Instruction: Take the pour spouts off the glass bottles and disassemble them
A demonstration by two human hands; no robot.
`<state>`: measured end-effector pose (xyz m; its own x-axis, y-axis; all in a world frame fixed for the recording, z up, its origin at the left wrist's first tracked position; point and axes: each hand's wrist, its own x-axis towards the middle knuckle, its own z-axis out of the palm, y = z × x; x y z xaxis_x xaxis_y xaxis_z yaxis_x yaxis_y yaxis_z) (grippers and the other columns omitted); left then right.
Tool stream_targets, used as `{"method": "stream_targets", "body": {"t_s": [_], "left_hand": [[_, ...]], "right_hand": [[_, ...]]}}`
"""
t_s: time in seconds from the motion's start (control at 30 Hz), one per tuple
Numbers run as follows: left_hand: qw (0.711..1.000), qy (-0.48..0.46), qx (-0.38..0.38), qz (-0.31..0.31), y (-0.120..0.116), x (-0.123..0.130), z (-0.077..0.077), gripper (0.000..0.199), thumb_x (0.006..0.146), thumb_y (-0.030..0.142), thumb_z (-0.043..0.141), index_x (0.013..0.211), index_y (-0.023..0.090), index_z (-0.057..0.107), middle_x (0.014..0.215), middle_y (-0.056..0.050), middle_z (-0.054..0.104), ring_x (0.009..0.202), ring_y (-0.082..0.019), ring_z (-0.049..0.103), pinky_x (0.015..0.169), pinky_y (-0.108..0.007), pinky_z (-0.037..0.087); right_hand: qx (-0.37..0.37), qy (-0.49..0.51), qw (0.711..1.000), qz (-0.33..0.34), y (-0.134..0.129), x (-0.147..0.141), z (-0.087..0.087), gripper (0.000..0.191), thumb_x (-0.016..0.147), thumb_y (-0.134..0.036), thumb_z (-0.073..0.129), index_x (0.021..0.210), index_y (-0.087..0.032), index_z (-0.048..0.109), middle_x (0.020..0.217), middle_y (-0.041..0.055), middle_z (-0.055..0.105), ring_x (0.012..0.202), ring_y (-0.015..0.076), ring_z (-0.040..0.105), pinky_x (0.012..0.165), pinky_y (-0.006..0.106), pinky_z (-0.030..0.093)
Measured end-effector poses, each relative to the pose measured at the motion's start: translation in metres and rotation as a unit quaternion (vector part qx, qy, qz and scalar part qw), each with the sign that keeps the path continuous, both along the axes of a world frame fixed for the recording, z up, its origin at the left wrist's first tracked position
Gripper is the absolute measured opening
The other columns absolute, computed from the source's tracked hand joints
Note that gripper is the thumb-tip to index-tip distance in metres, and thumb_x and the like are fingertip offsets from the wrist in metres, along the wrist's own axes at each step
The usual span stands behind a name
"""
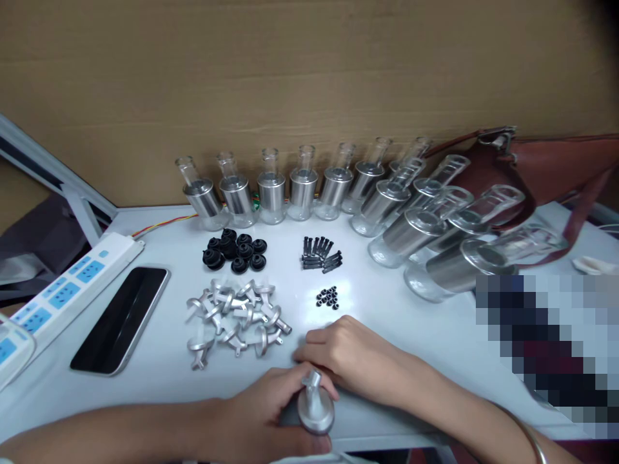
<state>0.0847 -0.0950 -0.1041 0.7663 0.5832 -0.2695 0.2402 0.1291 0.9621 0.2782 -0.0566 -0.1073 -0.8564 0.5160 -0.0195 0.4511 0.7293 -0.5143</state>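
Note:
A silver metal pour spout [316, 409] is gripped upright in my left hand [261, 412], near the front edge of the table. Just beyond it, my right hand [341, 348] rests low over the tabletop with its fingers curled. Its fingertips and thumb are partly hidden, so whatever they may hold does not show. Left of my hands lies a loose pile of more silver spouts [236, 316]. Behind that pile sit black ribbed stoppers [235, 250]. Several short black tubes [322, 254] and small black rings [327, 297] are grouped at the middle of the table.
Glass bottles [304, 187] with metal sleeves form a curved row along the back and right. A phone [120, 322] and a white power strip [58, 296] lie at the left. A brown bag [561, 174] stands at the right rear, before a cardboard wall [290, 77].

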Motion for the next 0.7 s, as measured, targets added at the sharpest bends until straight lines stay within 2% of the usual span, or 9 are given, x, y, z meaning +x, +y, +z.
{"method": "stream_targets", "body": {"t_s": [0.07,0.13,0.2,0.27,0.4,0.5,0.6,0.7], "left_hand": [[1.0,-0.002,-0.007,-0.001,-0.001,0.0,-0.002,0.034,0.079,0.04,0.061,0.105,0.02,0.05,0.077,0.003,0.042,0.067,-0.013,0.037,0.062,-0.023,0.033],[1.0,0.0,-0.023,-0.004,-0.002,-0.001,-0.005,0.034,0.08,0.038,0.061,0.107,0.02,0.05,0.073,0.004,0.041,0.062,-0.012,0.035,0.057,-0.022,0.031],[0.999,-0.002,-0.036,-0.01,-0.003,-0.001,-0.006,0.033,0.08,0.036,0.061,0.107,0.02,0.05,0.071,0.005,0.04,0.06,-0.011,0.034,0.055,-0.021,0.029],[0.999,-0.002,-0.047,-0.015,-0.003,-0.001,-0.006,0.033,0.08,0.036,0.061,0.106,0.019,0.049,0.071,0.004,0.04,0.06,-0.01,0.033,0.054,-0.021,0.029],[0.999,-0.004,-0.046,-0.012,-0.002,-0.001,-0.003,0.031,0.079,0.033,0.062,0.103,0.019,0.049,0.073,0.004,0.04,0.06,-0.01,0.032,0.054,-0.021,0.029],[0.999,-0.01,-0.04,-0.011,-0.002,-0.001,-0.001,0.03,0.079,0.031,0.062,0.102,0.019,0.049,0.073,0.004,0.04,0.06,-0.01,0.033,0.054,-0.02,0.029],[0.999,-0.009,-0.047,-0.015,-0.001,-0.001,0.0,0.03,0.079,0.031,0.062,0.103,0.019,0.049,0.071,0.005,0.038,0.059,-0.009,0.032,0.053,-0.02,0.028],[0.999,-0.004,-0.046,-0.012,-0.001,-0.001,0.001,0.031,0.079,0.031,0.062,0.104,0.019,0.048,0.069,0.006,0.037,0.057,-0.009,0.031,0.051,-0.019,0.028]], "right_hand": [[0.002,0.014,1.0,0.002,0.001,0.002,0.003,0.022,0.092,-0.012,0.053,0.073,-0.017,0.065,0.069,-0.0005,0.061,0.057,0.0104,0.055,0.051,0.023,0.036],[-0.008,0.077,0.997,-0.028,0.005,0.009,0.009,0.018,0.094,-0.018,0.052,0.082,-0.017,0.065,0.082,0.0029,0.063,0.067,0.0113,0.059,0.06,0.021,0.043],[-0.01,0.149,0.985,-0.087,0.012,0.02,0.015,0.015,0.096,-0.022,0.05,0.093,-0.017,0.064,0.093,0.006,0.065,0.076,0.0127,0.062,0.069,0.022,0.047],[0.008,0.172,0.973,-0.155,0.022,0.033,0.019,0.014,0.096,-0.022,0.051,0.094,-0.017,0.063,0.088,0.0052,0.066,0.074,0.0135,0.063,0.069,0.022,0.048],[0.061,0.073,0.971,-0.22,0.037,0.055,0.012,0.013,0.091,-0.017,0.054,0.086,-0.019,0.066,0.085,0.0053,0.063,0.07,0.0162,0.063,0.065,0.026,0.048],[0.037,0.001,0.975,-0.219,0.042,0.059,0.001,0.019,0.089,-0.009,0.05,0.084,-0.018,0.065,0.087,0.0052,0.062,0.071,0.0161,0.062,0.066,0.027,0.047],[0.013,-0.011,0.978,-0.208,0.041,0.057,-0.003,0.021,0.087,-0.003,0.049,0.082,-0.018,0.063,0.086,0.0043,0.062,0.072,0.0153,0.061,0.067,0.026,0.046],[0.008,-0.005,0.976,-0.217,0.04,0.053,-0.001,0.023,0.083,0.0,0.049,0.084,-0.018,0.063,0.084,0.0032,0.063,0.072,0.0153,0.061,0.067,0.025,0.046]]}}
